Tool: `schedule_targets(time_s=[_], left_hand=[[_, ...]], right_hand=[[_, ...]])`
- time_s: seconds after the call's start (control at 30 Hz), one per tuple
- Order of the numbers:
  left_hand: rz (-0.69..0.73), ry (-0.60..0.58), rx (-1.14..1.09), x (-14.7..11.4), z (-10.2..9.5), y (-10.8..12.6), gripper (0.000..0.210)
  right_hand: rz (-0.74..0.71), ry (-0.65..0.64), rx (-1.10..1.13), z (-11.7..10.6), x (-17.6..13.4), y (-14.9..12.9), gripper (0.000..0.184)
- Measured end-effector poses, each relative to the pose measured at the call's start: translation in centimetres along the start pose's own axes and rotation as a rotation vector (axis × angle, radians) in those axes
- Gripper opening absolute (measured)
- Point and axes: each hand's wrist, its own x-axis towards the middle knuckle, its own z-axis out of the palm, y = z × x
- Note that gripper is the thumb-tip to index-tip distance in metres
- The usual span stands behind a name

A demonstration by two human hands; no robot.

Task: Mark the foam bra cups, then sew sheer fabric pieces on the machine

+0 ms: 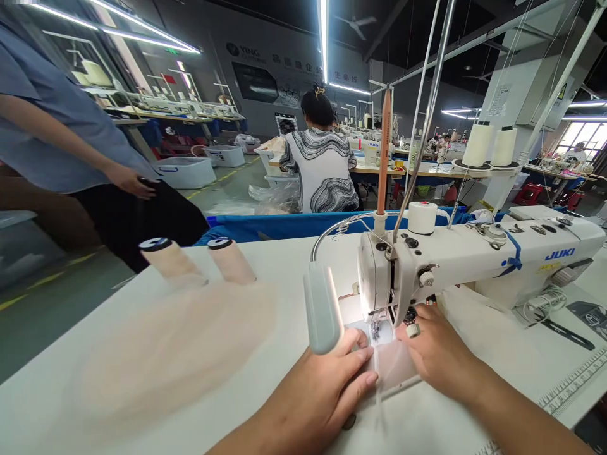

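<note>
Work appeared partway; sheer fabric (396, 366) lay at the presser foot (376, 330), unreleased; left hand (327, 385) and right hand (441, 347) touched it, grips indeterminable.

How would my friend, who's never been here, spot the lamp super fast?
Find the big white sewing machine at the right. At its needle end, a bendy metal neck curves down to the lamp, which appears just above the person's left hand. It's the rounded grey-green slab with a glowing edge, while the machine beside it is white.
</note>
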Motion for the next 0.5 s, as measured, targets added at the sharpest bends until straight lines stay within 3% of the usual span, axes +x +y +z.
schedule_targets(time_s=[0.1,0.2,0.37,0.5], left_hand=[[0.07,0.033,0.027,-0.2,0.1,-0.4,0.026],[0.056,-0.017,0.014,-0.3,0.2,-0.7,0.025],[0.005,-0.038,-0.009,-0.2,0.4,-0.7,0.024],[0.048,-0.022,0.039,-0.4,0.5,-0.9,0.026]], right_hand=[[-0.045,-0.012,0.056,-0.4,-0.1,-0.7,0.026],[-0.092,-0.096,0.1,-0.4,-0.1,-1.4,0.04],[-0.034,-0.152,0.048,-0.3,0.0,-1.3,0.035],[-0.055,-0.153,0.049,-0.3,-0.1,-1.3,0.035]])
